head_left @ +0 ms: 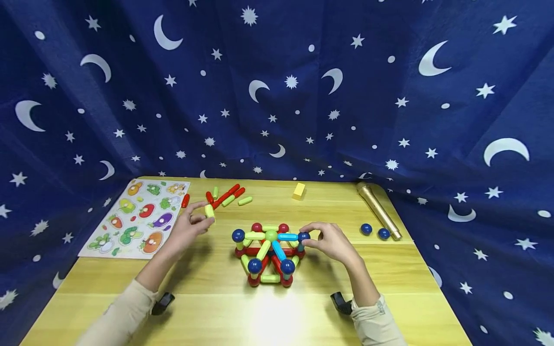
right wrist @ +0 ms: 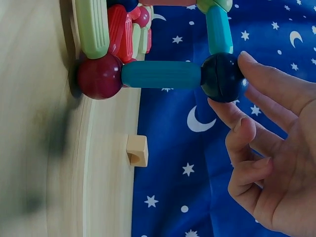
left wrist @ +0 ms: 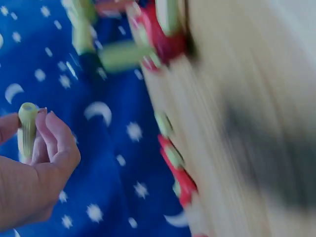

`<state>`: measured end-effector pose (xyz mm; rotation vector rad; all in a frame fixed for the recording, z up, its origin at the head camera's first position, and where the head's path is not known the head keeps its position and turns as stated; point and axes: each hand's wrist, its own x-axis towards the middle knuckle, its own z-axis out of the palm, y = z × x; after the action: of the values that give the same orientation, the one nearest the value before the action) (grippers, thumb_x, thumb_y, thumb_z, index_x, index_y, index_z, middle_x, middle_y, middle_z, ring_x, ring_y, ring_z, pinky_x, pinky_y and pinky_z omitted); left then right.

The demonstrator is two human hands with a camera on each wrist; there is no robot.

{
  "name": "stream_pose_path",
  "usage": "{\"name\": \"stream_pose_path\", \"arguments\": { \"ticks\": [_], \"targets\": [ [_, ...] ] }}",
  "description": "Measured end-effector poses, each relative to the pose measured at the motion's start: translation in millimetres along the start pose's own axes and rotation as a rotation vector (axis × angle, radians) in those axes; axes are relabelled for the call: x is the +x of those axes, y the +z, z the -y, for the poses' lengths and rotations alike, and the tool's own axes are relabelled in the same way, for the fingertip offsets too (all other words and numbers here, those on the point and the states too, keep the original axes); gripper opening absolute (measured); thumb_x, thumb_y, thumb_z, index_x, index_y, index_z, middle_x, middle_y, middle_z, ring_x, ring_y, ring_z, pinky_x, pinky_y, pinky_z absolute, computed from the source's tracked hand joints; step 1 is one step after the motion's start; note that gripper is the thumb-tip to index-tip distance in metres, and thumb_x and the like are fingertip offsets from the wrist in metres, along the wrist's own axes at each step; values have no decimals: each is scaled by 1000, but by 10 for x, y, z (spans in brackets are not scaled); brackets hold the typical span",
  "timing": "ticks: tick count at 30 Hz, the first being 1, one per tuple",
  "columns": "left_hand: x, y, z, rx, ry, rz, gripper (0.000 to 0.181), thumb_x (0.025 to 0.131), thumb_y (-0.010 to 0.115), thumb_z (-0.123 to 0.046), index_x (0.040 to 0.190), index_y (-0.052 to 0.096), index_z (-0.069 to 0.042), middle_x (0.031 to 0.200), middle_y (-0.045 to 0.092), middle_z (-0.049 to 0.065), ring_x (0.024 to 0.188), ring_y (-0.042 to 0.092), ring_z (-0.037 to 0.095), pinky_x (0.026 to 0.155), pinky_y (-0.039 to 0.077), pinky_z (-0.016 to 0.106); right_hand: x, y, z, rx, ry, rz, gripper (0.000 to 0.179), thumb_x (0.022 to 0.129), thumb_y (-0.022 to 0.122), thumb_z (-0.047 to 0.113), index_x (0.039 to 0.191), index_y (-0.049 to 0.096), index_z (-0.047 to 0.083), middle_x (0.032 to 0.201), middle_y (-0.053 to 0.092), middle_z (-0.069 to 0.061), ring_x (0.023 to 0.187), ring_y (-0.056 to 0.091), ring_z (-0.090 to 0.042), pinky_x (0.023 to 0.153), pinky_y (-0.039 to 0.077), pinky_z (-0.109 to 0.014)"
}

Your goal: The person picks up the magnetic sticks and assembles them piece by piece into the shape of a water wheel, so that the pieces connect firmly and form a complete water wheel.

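A structure of rods and balls stands mid-table, with red balls at its base, blue balls on upright rods and a green ball (head_left: pixel 271 235) at the top centre. My right hand (head_left: pixel 331 241) pinches the blue ball (right wrist: pixel 223 77) at its right corner between thumb and fingers. That ball joins a light-blue rod (head_left: pixel 287 237) from the green ball and a blue upright rod (right wrist: pixel 161 74) rising from a red ball (right wrist: pixel 99 78). Left of the structure, my left hand (head_left: pixel 187 229) holds a yellow-green rod (left wrist: pixel 27 129) between thumb and fingers, above the table.
Loose red and green rods (head_left: pixel 228 196) lie behind the left hand. A vegetable picture sheet (head_left: pixel 134 218) is at the left. A yellow block (head_left: pixel 298 191) sits at the back. Two loose blue balls (head_left: pixel 366 229) and a gold tube (head_left: pixel 380 211) lie at the right.
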<state>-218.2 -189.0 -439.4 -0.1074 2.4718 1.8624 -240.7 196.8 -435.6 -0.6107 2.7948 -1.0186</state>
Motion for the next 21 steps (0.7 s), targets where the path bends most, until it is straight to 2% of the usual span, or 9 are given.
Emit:
{"name": "stream_pose_path", "arguments": {
  "ticks": [2, 3, 5, 7, 11, 15, 21],
  "targets": [
    [-217, 118, -78, -147, -63, 53, 58, 93, 64, -18, 143, 36, -7, 96, 69, 4, 82, 64, 10, 83, 56, 30, -3, 0, 2, -4, 8, 6, 28, 83, 77, 29, 110, 73, 20, 108, 72, 0, 52, 46, -9, 51, 39, -25],
    [-307, 184, -100, -186, -90, 60, 56, 93, 64, -17, 142, 38, -8, 94, 70, 3, 81, 66, 12, 84, 57, 33, -3, 0, 4, -5, 13, 8, 28, 83, 76, 29, 110, 73, 20, 108, 72, 1, 52, 46, -9, 50, 39, -25],
    [-436, 316, -104, -227, -120, 60, 50, 94, 64, -19, 136, 43, -4, 92, 72, 1, 80, 67, 15, 81, 58, 33, -4, -1, 11, -2, 27, 11, 28, 83, 76, 29, 110, 73, 22, 108, 72, 1, 52, 46, -9, 50, 39, -25],
    [-503, 439, -74, -252, -144, 40, 45, 93, 66, -21, 130, 47, -2, 88, 73, 1, 77, 67, 15, 78, 59, 33, -1, -7, 19, -1, 30, 13, 27, 83, 76, 29, 109, 72, 22, 107, 72, 1, 51, 46, -10, 49, 39, -26],
    [-521, 617, 20, -234, -154, 11, 39, 92, 67, -22, 121, 53, -1, 86, 74, 4, 73, 67, 17, 73, 58, 35, 8, -21, 26, -8, 28, 5, 27, 83, 77, 29, 108, 73, 22, 105, 72, 1, 51, 45, -10, 49, 38, -26],
    [-492, 706, 99, -179, -153, 12, 38, 89, 70, -23, 118, 54, -4, 88, 75, 9, 72, 68, 22, 71, 56, 38, 9, -19, 25, -18, 22, 5, 27, 83, 77, 29, 109, 73, 21, 103, 73, 1, 50, 45, -10, 48, 38, -25],
    [-450, 768, 133, -142, -160, 29, 62, 86, 74, -26, 136, 41, -9, 92, 75, 12, 64, 64, 20, 66, 52, 34, -5, -7, 29, -19, 16, 10, 27, 83, 77, 28, 109, 73, 20, 99, 72, 2, 51, 45, -10, 48, 37, -25]
  ]
}}
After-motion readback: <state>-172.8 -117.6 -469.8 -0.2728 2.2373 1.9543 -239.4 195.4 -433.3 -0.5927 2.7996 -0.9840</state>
